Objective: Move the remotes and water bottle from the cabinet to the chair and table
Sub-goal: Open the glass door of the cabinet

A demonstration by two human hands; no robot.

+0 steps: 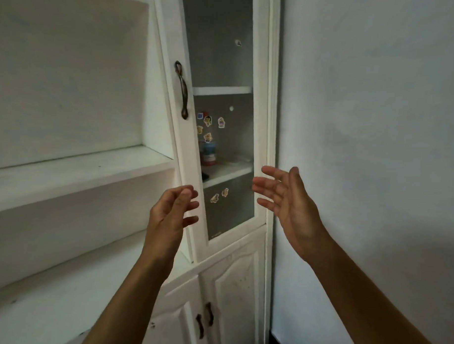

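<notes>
Left hand: we see the left hand (171, 217) raised in the lower middle of the frame, in front of the door's left stile. It holds nothing.
Left fingers: its fingers (191, 205) are loosely bent and spread apart, the tips pointing right towards the glass.
Right hand: the right hand (288, 198) is raised right of centre, palm turned left, in front of the cabinet's right edge. It also holds nothing.
Right fingers: these fingers (266, 186) are nearly straight and fanned apart, pointing left.
Water bottle: the water bottle (207, 154) stands upright behind the glass on the middle shelf (228, 171), at its left side. We make out a blue and red label, though it is blurred.
Bottle and fingers: the bottle sits above the gap between the two hands, nearer the left fingertips, with the glass between it and both hands. Neither hand touches it.
Dark shape: a small dark shape (205, 175) lies at the shelf's front left edge, just below the bottle. We cannot tell whether it is a remote.
Cabinet: the tall white cabinet (266, 119) fills the centre of the frame. Its glass door (230, 215) carries a dark handle (181, 89) and several stickers (207, 121).
Surroundings: open white shelves (66, 177) run across the left of the frame, two panelled doors (235, 300) sit below the glass, and a pale wall (373, 115) fills the right.
</notes>
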